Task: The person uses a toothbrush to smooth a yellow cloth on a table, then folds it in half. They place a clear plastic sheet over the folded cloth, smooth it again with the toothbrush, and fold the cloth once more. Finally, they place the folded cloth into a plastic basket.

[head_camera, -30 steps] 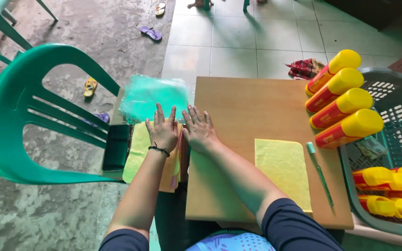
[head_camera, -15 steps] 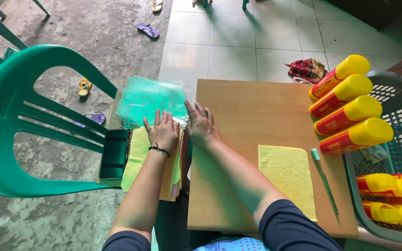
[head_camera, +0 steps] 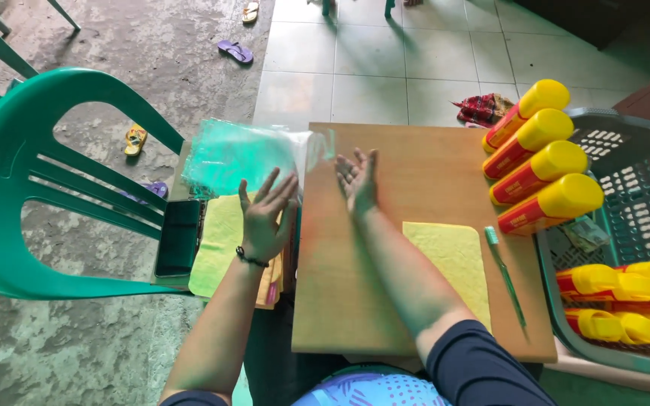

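Note:
My left hand [head_camera: 265,214] is raised with fingers spread, palm turned to the right, above a stack of yellow cloths [head_camera: 214,244] on a chair seat. Over the left part of a wooden board [head_camera: 423,173], my right hand [head_camera: 356,180] faces it, palm to the left and fingers apart. Neither hand holds anything. A clear, green-tinted plastic bag [head_camera: 238,154] lies just beyond the left hand's fingertips, and its right end reaches the board's corner. One yellow cloth [head_camera: 453,263] lies flat on the board beside my right forearm.
Several red bottles with yellow caps [head_camera: 539,162] lie on the board's right side, with more in a grey basket [head_camera: 630,162]. A thin green stick [head_camera: 507,278] lies beside the cloth. A green plastic chair [head_camera: 31,173] and a dark green box [head_camera: 178,237] stand at left.
Both hands have lifted off the stack by the board's left edge. They have moved apart and turned palms toward each other. The bag's right end looks shifted over the board's corner.

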